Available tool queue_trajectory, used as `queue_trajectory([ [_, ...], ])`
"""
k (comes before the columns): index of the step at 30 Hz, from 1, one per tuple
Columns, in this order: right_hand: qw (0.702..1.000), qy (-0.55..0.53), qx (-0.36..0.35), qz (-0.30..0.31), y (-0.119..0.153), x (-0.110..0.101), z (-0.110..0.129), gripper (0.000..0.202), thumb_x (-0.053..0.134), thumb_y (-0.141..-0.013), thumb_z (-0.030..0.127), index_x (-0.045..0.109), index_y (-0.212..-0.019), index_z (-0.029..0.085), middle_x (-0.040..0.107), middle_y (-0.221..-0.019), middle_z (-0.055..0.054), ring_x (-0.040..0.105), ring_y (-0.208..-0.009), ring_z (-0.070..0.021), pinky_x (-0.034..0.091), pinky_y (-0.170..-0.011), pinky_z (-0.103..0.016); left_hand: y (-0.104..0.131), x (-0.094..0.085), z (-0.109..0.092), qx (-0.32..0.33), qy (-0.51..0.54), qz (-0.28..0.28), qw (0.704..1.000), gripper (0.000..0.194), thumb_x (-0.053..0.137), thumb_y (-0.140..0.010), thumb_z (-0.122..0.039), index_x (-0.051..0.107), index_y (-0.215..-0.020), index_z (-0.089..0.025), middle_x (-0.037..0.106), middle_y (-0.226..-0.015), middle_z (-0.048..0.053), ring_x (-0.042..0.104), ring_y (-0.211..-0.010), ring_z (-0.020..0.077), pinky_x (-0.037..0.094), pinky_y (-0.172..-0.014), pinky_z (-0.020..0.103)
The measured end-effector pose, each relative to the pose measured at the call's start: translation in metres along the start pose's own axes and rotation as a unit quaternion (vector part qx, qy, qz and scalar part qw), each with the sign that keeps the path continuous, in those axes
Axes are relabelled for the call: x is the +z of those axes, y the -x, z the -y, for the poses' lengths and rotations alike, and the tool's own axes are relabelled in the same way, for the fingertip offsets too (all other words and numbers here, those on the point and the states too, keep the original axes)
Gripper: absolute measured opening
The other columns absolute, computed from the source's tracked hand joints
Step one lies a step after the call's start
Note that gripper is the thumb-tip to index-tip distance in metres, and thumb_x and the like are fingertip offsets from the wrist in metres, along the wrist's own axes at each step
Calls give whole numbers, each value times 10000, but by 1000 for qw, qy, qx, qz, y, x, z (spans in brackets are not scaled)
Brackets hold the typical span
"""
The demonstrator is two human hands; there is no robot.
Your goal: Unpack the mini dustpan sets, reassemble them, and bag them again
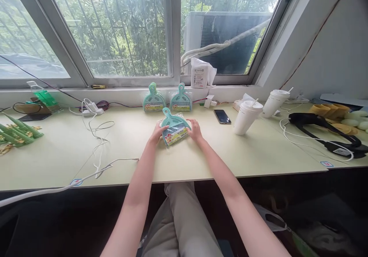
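Between my two hands is a packaged mini dustpan and brush set (176,129), teal with a blue-grey brush and a yellow printed label, in clear wrap. It is tilted, its handle toward the window. My left hand (157,132) is closed on its left edge, and the fingers of my right hand (194,129) grip its right edge. Right behind it, two more groups of such dustpan sets lean against the wall under the sill: a left stack (154,99) and a right stack (181,99).
A phone (222,116) and two white lidded cups, one nearer (247,117) and one farther (275,103), stand to the right. Beyond them lies a black headset-like strap (324,132). White cables (99,149) run across the left of the table (120,172). A tissue pack (199,76) sits on the sill.
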State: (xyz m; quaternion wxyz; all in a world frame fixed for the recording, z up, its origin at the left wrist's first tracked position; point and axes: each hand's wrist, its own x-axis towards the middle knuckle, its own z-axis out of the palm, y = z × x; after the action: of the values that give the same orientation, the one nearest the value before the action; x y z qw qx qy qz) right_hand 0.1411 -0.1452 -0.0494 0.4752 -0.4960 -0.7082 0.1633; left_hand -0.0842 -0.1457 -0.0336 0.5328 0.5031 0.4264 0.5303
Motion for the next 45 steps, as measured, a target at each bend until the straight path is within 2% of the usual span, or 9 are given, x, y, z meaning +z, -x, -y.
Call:
queue_trajectory([
  [7, 982, 78, -54, 165, 10, 21, 23, 350, 443, -938, 325, 642, -686, 187, 670, -736, -38, 602, -754, -156, 427, -833, -273, -9, -9, 5, -1, 52, -102, 993, 568, 775, -619, -284, 559, -1134, -185, 680, -944, 57, 652, -753, 170, 530, -642, 279],
  [11, 987, -68, 96, 111, 3, 26, 9, 400, 483, -916, 425, 626, -635, 180, 663, -663, -16, 594, -601, -128, 476, -674, -242, -14, -9, 5, 1, 98, -76, 992, 475, 743, -665, -284, 597, -1102, -168, 686, -961, 65, 653, -772, 161, 537, -641, 258],
  [15, 928, -291, 231, 32, -4, 24, -2, 190, 661, -819, 347, 620, -772, 167, 683, -723, -7, 633, -593, -102, 540, -654, -225, -12, -8, 3, -4, 124, -22, 992, 408, 715, -720, -322, 620, -1089, -175, 697, -1004, 69, 662, -813, 165, 550, -681, 257],
  [19, 861, -429, 274, -27, -6, 17, -4, 273, 750, -723, 158, 535, -888, 181, 696, -833, -8, 686, -745, -115, 580, -772, -260, -9, -10, 0, -42, 110, 60, 991, 366, 673, -773, -413, 648, -1053, -178, 709, -986, 76, 678, -839, 188, 559, -778, 327],
  [23, 858, -434, 274, -26, -6, 7, -1, 391, 743, -730, 155, 491, -1025, 207, 708, -864, -19, 701, -746, -157, 608, -722, -321, -12, -16, 4, -47, 71, 91, 992, 389, 710, -748, -452, 686, -1012, -166, 711, -1003, 96, 685, -875, 201, 537, -851, 354],
  [30, 872, -404, 276, -34, -10, -3, -2, 450, 762, -692, 143, 526, -1070, 202, 714, -797, -17, 704, -703, -178, 615, -668, -328, -25, -27, 15, -50, 75, -47, 995, 268, 690, -751, -301, 686, -942, -113, 714, -967, 141, 701, -802, 200, 557, -785, 340],
  [34, 869, -393, 296, -56, -14, -17, -19, 433, 733, -694, 87, 547, -1073, 183, 709, -746, -11, 696, -664, -171, 606, -598, -294, -25, -51, 4, -35, 21, -344, 938, 283, 433, -834, -180, 620, -1030, -100, 713, -919, 145, 710, -825, 201, 572, -725, 329],
  [37, 845, -395, 340, -119, -16, -28, -32, 452, 718, -687, 56, 547, -1085, 188, 704, -750, 5, 685, -641, -149, 606, -602, -274, -20, -68, -3, -32, -32, -475, 879, 413, 344, -828, -143, 525, -1197, -104, 657, -1100, 185, 679, -979, 230, 561, -786, 374],
  [45, 809, -471, 322, -141, -14, -17, -26, 378, 714, -709, 79, 552, -1023, 212, 720, -850, 2, 692, -697, -128, 605, -710, -262, -7, -37, -9, 101, -194, -466, 857, 592, 422, -872, -197, 241, -1436, -177, 361, -1461, 201, 384, -1347, 313, 305, -1094, 529],
])
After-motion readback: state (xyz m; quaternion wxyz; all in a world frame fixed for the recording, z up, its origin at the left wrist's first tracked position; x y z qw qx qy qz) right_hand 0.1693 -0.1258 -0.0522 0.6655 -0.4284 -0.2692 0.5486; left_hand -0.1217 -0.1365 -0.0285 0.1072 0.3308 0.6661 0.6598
